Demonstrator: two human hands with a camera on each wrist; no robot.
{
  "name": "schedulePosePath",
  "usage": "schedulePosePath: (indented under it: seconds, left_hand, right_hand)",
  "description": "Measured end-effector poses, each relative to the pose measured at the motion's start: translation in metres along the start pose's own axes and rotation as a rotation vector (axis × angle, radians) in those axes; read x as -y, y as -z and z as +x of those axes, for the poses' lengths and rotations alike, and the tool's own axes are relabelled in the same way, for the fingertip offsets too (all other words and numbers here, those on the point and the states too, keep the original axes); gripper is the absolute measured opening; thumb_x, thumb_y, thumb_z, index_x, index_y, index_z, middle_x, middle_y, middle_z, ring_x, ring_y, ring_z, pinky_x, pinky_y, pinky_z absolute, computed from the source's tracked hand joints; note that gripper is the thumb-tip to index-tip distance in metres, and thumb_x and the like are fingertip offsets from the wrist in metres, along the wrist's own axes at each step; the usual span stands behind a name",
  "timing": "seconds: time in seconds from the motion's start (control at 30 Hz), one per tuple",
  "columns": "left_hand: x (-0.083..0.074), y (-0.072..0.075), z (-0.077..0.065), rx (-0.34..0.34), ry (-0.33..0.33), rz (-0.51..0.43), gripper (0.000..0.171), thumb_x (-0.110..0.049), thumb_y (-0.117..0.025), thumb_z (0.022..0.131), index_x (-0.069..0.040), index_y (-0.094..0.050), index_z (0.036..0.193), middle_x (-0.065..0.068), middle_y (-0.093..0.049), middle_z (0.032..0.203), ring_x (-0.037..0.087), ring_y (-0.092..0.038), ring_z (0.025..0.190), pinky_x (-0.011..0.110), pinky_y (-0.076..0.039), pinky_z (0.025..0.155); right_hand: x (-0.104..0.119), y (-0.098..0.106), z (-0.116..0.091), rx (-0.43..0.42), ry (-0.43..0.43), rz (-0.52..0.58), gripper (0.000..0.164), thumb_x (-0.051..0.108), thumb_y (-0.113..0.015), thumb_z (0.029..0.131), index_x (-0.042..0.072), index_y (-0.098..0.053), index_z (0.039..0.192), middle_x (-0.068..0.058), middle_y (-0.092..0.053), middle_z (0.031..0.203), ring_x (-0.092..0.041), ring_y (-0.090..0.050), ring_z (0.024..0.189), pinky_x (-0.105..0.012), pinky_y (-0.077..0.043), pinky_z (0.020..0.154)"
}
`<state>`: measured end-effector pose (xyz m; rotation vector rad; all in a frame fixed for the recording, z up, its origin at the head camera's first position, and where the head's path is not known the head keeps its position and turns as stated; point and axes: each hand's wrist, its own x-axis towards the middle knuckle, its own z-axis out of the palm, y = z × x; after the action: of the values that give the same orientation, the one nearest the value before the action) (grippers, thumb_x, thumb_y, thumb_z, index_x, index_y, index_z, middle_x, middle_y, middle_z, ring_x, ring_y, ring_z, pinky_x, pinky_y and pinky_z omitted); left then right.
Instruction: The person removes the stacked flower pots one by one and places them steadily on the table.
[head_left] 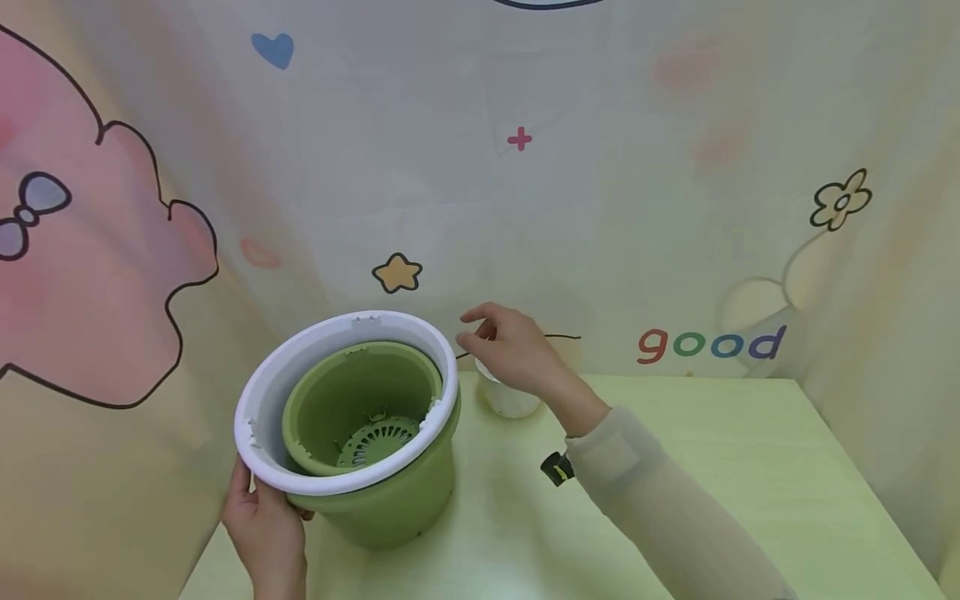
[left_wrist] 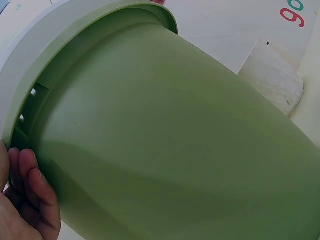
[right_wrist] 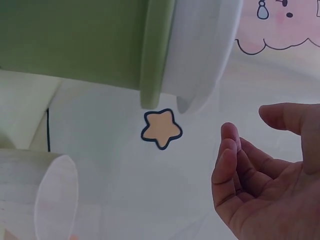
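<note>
A large green flowerpot (head_left: 405, 500) stands on the table, tipped slightly, with a wide white rim ring (head_left: 258, 375) around its top. Inside it sits a smaller green pot (head_left: 360, 367) with a slotted bottom. My left hand (head_left: 268, 529) grips the white ring and pot edge at the near left; in the left wrist view, curled fingers (left_wrist: 44, 192) reach under the green lip. Right of the pot, my right hand (head_left: 513, 346) hangs in the air with loosely bent fingers and thumb apart, holding nothing. The right wrist view shows a gap between that hand and the ring.
Behind the right hand stands a white cup (head_left: 512, 402), partly hidden by it. A small black object with a yellow mark (head_left: 557, 468) shows beside the right sleeve. A printed curtain (head_left: 600, 233) hangs along the back of the pale table (head_left: 720, 450).
</note>
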<state>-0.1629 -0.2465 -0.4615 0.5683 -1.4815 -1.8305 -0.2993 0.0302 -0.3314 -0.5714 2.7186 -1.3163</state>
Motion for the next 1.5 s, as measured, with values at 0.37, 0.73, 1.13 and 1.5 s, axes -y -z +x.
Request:
schedulePosePath:
  seconds: [0.37,0.73,1.13,1.5]
  left_hand:
    - [-0.001,0.0,-0.001,0.008,-0.007,-0.01,0.042,-0.035,-0.059,0.106,-0.021,-0.061,0.146,-0.009,-0.067,0.067,0.008,-0.049,0.035,0.021,-0.043,0.032]
    - [0.001,0.003,-0.003,0.002,-0.005,-0.038,0.043,-0.034,-0.059,0.106,-0.02,-0.06,0.147,-0.008,-0.067,0.067,0.008,-0.049,0.035,0.021,-0.042,0.032]
    - [0.002,0.003,-0.001,0.002,0.003,0.008,0.04,-0.032,-0.059,0.106,-0.02,-0.062,0.145,-0.009,-0.065,0.063,0.008,-0.049,0.035,0.022,-0.043,0.031]
    - [0.001,0.003,0.0,0.002,-0.015,0.03,0.038,-0.029,-0.057,0.107,-0.022,-0.062,0.144,-0.007,-0.057,0.054,0.007,-0.048,0.034,0.021,-0.043,0.031]
  right_hand:
    - [0.03,-0.016,0.004,0.086,0.144,-0.07,0.04,0.029,-0.063,0.103,0.01,-0.062,0.139,-0.004,-0.073,0.107,-0.017,-0.066,0.094,-0.029,-0.057,0.081]
    - [0.046,-0.043,0.012,0.228,0.184,-0.302,0.046,0.03,-0.057,0.106,0.007,-0.055,0.146,-0.011,-0.069,0.132,-0.026,-0.065,0.123,-0.039,-0.054,0.107]
    - [0.048,-0.064,0.017,0.284,0.193,-0.591,0.057,0.034,-0.052,0.108,0.005,-0.043,0.156,-0.011,-0.054,0.153,-0.026,-0.051,0.143,-0.039,-0.045,0.12]
    - [0.048,-0.083,0.024,0.25,0.156,-0.688,0.042,0.033,-0.051,0.107,0.008,-0.053,0.141,-0.012,-0.063,0.131,-0.029,-0.055,0.122,-0.039,-0.052,0.105]
